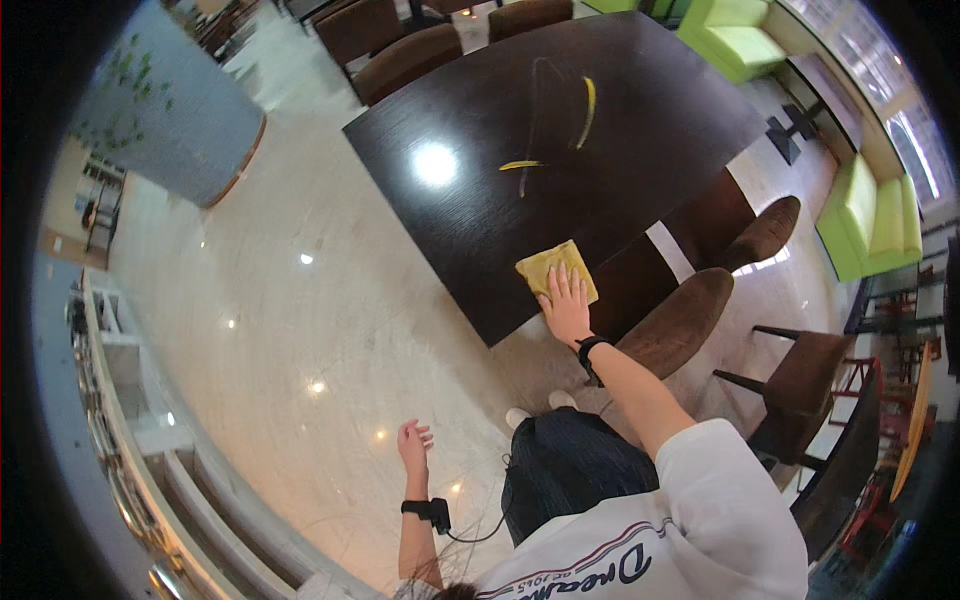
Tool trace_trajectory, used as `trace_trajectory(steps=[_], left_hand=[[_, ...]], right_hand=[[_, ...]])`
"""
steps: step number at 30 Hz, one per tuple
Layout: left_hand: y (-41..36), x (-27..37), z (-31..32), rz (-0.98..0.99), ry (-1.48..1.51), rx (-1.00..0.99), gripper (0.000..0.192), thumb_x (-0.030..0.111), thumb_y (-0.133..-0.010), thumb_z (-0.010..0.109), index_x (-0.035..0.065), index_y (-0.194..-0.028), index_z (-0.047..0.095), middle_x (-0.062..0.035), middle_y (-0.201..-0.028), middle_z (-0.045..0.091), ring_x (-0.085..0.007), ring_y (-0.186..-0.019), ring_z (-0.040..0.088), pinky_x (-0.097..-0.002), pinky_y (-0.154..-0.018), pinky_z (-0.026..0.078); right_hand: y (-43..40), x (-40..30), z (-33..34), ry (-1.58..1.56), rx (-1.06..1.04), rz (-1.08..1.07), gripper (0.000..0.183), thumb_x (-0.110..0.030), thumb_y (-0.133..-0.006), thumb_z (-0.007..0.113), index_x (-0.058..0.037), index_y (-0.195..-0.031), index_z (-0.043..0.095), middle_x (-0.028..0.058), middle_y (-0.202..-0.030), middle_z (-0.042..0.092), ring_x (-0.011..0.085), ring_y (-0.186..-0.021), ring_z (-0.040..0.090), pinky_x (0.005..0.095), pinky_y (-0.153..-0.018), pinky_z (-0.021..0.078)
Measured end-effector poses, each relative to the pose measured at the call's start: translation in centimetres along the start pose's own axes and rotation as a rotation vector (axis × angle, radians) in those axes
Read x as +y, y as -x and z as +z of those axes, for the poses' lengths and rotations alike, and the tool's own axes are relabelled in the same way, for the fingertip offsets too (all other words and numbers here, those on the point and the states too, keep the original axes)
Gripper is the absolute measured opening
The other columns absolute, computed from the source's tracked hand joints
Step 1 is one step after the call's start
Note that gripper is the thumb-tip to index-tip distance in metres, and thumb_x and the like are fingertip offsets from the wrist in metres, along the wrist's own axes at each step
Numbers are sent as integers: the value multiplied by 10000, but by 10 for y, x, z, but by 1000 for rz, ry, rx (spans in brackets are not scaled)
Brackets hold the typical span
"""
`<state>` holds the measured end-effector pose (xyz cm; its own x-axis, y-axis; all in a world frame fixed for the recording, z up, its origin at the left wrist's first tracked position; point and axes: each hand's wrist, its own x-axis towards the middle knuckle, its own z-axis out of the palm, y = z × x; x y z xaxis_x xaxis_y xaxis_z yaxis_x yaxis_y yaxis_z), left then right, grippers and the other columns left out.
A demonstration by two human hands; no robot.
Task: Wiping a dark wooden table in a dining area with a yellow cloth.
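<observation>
My right hand [568,304] lies flat on a folded yellow cloth [536,268], fingers extended and slightly apart. The cloth rests at the near right edge of a dark wooden table [465,225]. Farther up the tabletop are two yellow streaks, a longer one [589,112] and a shorter one [519,165]. Beside them runs a thin pale line [532,127]. Away from the table, over the floor on the left, hangs my left hand [415,444], empty with its fingers loosely curled and apart. Each wrist wears a black band.
Brown upholstered chairs stand along the table's right side [679,319] and far side [412,60]. Another chair [806,382] is behind, to the right. A blue-grey pillar [187,112] rises at upper left. A counter with shelves [202,510] runs along the left. Green sofas [870,217] line the window.
</observation>
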<state>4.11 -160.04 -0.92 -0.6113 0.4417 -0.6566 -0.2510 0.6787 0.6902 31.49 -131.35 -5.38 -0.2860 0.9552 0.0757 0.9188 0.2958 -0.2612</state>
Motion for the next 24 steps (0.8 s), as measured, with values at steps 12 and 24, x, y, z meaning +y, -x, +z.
trace_trajectory(steps=[12, 24], left_hand=[[-184, 168, 103, 507, -360, 41, 409, 248, -896, 385, -52, -1173, 409, -198, -966, 548, -297, -889, 537, -363, -817, 407], [-295, 241, 100, 93, -159, 286, 583, 408, -944, 220, -98, -1105, 462, -241, -1101, 518, -344, -1014, 491, -388, -906, 357]], right_hand=[[-66, 56, -18, 67, 55, 232, 593, -338, -878, 412, -82, -1382, 233, 122, -1436, 209, 316, -1329, 163, 448, -1069, 145], [-215, 188, -21, 166, 100, 335, 582, -354, -881, 406, -108, -1383, 246, 114, -1436, 220, 332, -1320, 188, 465, -1052, 177]])
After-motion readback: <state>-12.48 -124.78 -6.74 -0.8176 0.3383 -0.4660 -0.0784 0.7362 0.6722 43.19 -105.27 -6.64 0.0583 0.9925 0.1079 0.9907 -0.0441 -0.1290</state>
